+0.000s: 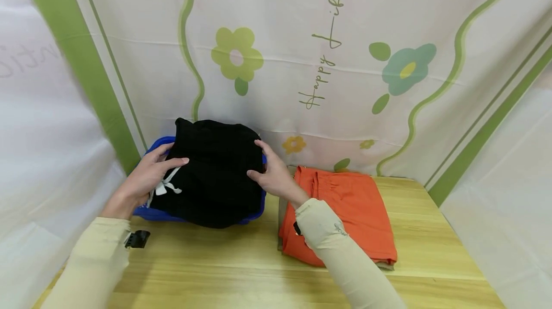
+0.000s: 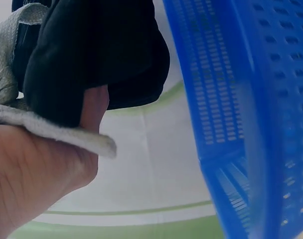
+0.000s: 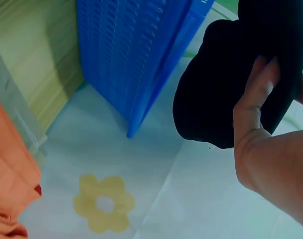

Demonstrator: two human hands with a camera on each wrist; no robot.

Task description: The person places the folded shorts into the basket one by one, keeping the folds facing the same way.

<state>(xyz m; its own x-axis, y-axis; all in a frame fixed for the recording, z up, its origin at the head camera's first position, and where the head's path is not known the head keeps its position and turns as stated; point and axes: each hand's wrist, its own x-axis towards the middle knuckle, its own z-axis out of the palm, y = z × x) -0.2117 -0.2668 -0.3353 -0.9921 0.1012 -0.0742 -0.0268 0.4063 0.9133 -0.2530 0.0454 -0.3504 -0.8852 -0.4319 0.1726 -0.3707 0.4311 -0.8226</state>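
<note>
Folded black drawstring pants (image 1: 215,175) are held between both hands over a blue basket (image 1: 157,214). At the pants' left edge hangs a white drawstring (image 1: 166,185) tied in a bow. My left hand (image 1: 144,175) grips that side, thumb on top and the other fingers partly hidden behind the cloth. On the opposite side my right hand (image 1: 276,172) pinches the edge, its thumb pressed on the black fabric. Both wrist views show the pants raised beside the basket's slotted wall (image 3: 126,55). Most of the basket's inside is hidden under the pants in the head view.
A folded orange garment (image 1: 349,218) lies on the wooden table (image 1: 207,270) at right, with a grey-brown cloth (image 1: 385,266) showing beneath it. Close behind the basket hangs a flowered white curtain (image 1: 276,60); more curtain encloses the left and right sides.
</note>
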